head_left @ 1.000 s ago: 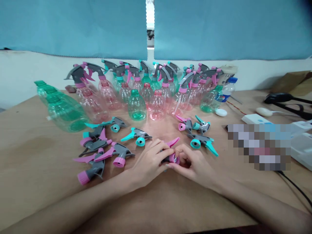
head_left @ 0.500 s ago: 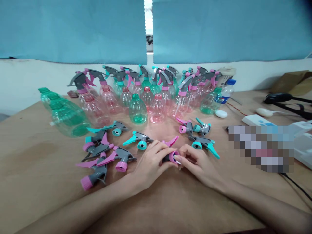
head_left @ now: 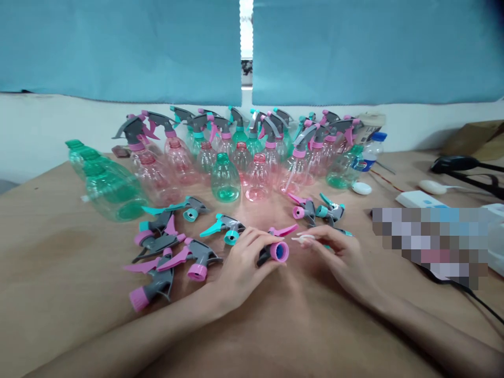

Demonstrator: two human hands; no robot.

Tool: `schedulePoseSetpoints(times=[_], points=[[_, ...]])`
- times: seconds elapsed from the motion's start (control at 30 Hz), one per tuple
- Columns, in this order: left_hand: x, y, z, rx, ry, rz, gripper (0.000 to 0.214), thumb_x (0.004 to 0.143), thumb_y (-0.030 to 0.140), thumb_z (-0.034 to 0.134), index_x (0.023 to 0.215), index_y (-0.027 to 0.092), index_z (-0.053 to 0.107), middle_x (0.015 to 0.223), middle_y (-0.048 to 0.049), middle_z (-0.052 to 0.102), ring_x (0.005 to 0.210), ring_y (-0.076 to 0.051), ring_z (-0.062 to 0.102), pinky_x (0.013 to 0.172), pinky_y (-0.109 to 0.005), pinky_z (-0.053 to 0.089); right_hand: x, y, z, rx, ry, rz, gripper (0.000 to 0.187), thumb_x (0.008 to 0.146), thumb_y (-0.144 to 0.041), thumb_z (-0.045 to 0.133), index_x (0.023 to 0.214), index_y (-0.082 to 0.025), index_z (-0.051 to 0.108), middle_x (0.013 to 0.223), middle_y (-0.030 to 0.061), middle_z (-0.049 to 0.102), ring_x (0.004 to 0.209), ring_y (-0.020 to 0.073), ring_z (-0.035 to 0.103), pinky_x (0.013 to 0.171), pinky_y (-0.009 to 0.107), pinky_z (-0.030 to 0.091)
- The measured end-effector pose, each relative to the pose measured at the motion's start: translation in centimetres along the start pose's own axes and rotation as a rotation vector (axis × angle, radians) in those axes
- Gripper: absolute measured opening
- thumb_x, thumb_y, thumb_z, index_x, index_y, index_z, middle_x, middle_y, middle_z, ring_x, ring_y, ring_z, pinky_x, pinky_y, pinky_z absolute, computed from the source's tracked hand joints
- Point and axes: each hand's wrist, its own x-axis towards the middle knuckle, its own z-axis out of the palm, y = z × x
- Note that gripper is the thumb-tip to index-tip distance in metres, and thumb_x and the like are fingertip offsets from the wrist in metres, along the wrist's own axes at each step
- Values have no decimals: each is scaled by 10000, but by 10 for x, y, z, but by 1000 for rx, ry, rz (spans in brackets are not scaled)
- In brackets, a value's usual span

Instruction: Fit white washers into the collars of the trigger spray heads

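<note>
My left hand (head_left: 242, 260) is closed around a grey spray head with a pink collar (head_left: 275, 251), its open collar facing right and its pink trigger pointing up and away. A little to the right, my right hand (head_left: 338, 252) rests on the wooden table (head_left: 59, 273). Its fingertips pinch a small white piece (head_left: 303, 239) just beside the collar, apart from it. A teal spray head (head_left: 344, 232) lies partly hidden behind my right hand.
Loose pink and teal spray heads (head_left: 169, 252) lie left of my hands, with more (head_left: 318, 210) behind them. Pink and green bottles (head_left: 224, 173) stand in rows at the back, and green ones (head_left: 106, 184) lie at left. White boxes (head_left: 419, 199), a water bottle (head_left: 370, 152) and a cable (head_left: 476, 299) sit right.
My hands have drawn apart. The right hand has left the pink collar and now pinches a small white piece, while the left hand keeps the spray head, collar turned to face right.
</note>
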Motion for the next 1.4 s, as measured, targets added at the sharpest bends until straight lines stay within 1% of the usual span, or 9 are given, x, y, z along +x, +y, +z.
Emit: schedulePoseSetpoints(times=[0.13, 0.23, 0.33, 0.53, 0.73, 1.03, 1.13, 1.3, 1.4], points=[[1, 1, 0, -18, -7, 42, 190, 809, 245, 693, 981, 193, 632, 936, -28, 670, 885, -186, 580, 805, -343, 484, -3, -12, -3, -99, -117, -151, 265, 971, -301, 402, 1041, -257, 654, 1001, 46, 670, 946, 199, 608, 830, 345, 492], [1, 3, -1, -47, -3, 38, 243, 798, 272, 704, 1021, 198, 639, 953, -33, 679, 894, -190, 579, 812, -351, 486, -7, -16, -2, -142, -178, -244, 263, 966, -280, 421, 1099, -283, 648, 1046, 54, 624, 1023, 205, 563, 882, 363, 476], [1, 3, 0, -56, -10, 45, 275, 782, 273, 719, 1035, 199, 643, 960, -39, 685, 906, -197, 576, 821, -363, 489, -10, -12, 0, -184, -166, -256, 234, 940, -272, 484, 1083, -299, 666, 1004, 58, 579, 986, 198, 557, 828, 350, 494], [0, -1, 2, -55, -33, 89, 275, 771, 273, 730, 1020, 185, 651, 940, -43, 689, 908, -197, 572, 825, -362, 490, -10, -7, 6, -108, -132, -229, 141, 900, -286, 567, 958, -305, 695, 915, 31, 531, 864, 168, 564, 738, 315, 501], [0, -3, 3, -74, -57, 137, 260, 807, 257, 700, 1049, 189, 634, 954, -37, 682, 905, -189, 553, 818, -348, 474, -10, -9, 10, -96, -74, -184, 97, 885, -271, 588, 980, -258, 605, 841, 6, 525, 765, 147, 558, 680, 287, 474], [0, -1, 2, -93, -51, 54, 267, 780, 274, 725, 1023, 193, 648, 942, -30, 679, 890, -187, 548, 824, -343, 463, -6, -6, 2, -112, 24, -282, 45, 876, -208, 591, 883, -220, 548, 777, -12, 551, 706, 133, 533, 640, 278, 435], [0, -1, 2, -87, -53, 55, 261, 788, 273, 718, 1025, 193, 644, 951, -28, 675, 901, -184, 547, 829, -340, 460, -3, -11, -1, -149, -16, -334, 42, 865, -171, 589, 878, -208, 575, 788, 2, 565, 712, 135, 535, 629, 274, 438], [0, -1, 3, -70, -41, 95, 272, 796, 274, 709, 1046, 198, 632, 939, -27, 671, 881, -187, 545, 817, -352, 469, -2, -11, 0, -228, -130, -347, 138, 859, -154, 579, 985, -197, 612, 860, 29, 569, 750, 141, 539, 634, 268, 447], [0, 0, 2, -58, -32, 121, 265, 804, 271, 701, 1044, 188, 627, 936, -35, 669, 869, -187, 548, 808, -353, 477, -5, -9, 1, -221, -115, -353, 159, 848, -152, 592, 1003, -186, 590, 819, 17, 561, 727, 135, 528, 624, 262, 435]])
